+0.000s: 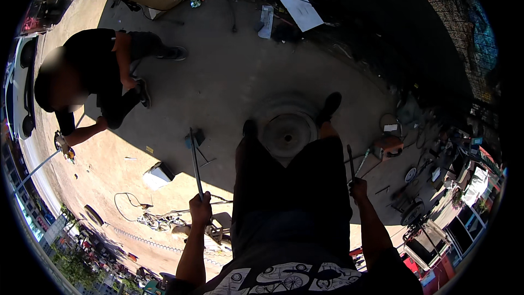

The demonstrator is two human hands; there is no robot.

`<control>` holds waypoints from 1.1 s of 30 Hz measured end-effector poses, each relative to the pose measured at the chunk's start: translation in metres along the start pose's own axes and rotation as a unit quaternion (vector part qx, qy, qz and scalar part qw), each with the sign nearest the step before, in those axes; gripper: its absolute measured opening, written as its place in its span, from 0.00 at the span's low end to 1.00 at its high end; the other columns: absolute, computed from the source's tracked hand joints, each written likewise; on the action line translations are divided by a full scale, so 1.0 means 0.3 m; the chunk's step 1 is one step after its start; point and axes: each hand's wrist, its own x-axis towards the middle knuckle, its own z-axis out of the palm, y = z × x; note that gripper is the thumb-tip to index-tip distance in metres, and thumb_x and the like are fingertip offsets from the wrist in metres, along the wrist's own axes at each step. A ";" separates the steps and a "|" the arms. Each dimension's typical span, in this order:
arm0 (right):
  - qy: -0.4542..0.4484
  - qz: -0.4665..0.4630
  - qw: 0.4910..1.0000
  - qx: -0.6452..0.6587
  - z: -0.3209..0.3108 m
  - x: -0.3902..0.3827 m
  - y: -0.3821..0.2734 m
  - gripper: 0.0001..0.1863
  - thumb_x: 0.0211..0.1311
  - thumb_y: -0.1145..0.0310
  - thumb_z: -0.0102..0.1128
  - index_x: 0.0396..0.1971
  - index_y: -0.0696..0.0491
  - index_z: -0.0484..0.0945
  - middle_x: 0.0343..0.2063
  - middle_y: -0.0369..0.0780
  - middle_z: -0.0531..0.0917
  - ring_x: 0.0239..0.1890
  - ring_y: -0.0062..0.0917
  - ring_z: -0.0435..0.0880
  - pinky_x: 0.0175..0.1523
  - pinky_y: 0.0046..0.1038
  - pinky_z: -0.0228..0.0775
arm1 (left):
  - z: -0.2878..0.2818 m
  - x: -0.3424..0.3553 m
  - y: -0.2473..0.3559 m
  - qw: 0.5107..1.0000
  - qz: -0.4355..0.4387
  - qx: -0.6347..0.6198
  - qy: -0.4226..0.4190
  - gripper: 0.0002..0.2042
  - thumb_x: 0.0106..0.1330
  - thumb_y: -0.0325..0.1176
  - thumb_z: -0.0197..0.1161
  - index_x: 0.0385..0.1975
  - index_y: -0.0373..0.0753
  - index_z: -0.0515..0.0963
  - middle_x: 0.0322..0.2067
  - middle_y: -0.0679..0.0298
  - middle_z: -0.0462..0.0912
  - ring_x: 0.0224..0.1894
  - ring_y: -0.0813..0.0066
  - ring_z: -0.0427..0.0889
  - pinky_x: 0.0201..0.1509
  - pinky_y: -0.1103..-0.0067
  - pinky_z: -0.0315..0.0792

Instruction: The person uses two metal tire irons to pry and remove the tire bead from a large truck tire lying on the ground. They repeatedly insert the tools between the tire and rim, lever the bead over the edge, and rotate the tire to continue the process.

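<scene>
A wheel with a round metal rim (281, 141) lies flat on the ground between my shoes. My left hand (200, 210) is closed around the lower end of a long, slightly bent metal bar (195, 158), which looks like a tire iron and points up and away. My right hand (358, 188) grips a shorter dark bar (350, 158), its far end also raised. Both bars are apart from the wheel, one to each side of it. Near the left bar's tip, a blue tool head (194, 138) is on the ground.
At left, another person (90, 65) bends low over a power tool (64, 146) at a metal rod. A white box (158, 176) and tangled cables (158, 219) lie left of me. An orange machine (388, 147) and scattered parts are at right. A white sheet (301, 11) lies ahead.
</scene>
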 end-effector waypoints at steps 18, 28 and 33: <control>-0.047 -0.115 0.981 -0.148 0.082 -0.022 0.051 0.13 0.56 0.67 0.59 0.30 0.64 0.80 0.18 0.37 0.79 0.24 0.17 0.74 0.26 0.27 0.65 | -0.113 -0.078 0.011 0.997 -0.065 0.033 0.006 0.19 0.63 0.42 0.58 0.15 0.35 0.70 0.09 0.68 0.66 0.14 0.80 0.64 0.19 0.76 0.57; -0.080 -0.124 0.979 -0.141 -0.198 0.328 -0.210 0.08 0.55 0.77 0.49 0.30 0.65 0.76 0.14 0.39 0.71 0.14 0.22 0.70 0.20 0.31 0.60 | 0.226 -0.158 0.260 0.997 -0.081 0.012 0.002 0.16 0.62 0.40 0.58 0.18 0.34 0.71 0.11 0.66 0.69 0.16 0.77 0.66 0.22 0.73 0.61; -0.057 -0.028 0.996 -0.064 -0.260 0.363 -0.476 0.06 0.55 0.80 0.49 0.29 0.66 0.74 0.12 0.39 0.68 0.10 0.23 0.66 0.15 0.30 0.55 | 0.327 -0.128 0.321 0.998 -0.048 0.020 0.020 0.14 0.61 0.38 0.58 0.20 0.34 0.72 0.15 0.64 0.72 0.19 0.75 0.69 0.24 0.73 0.64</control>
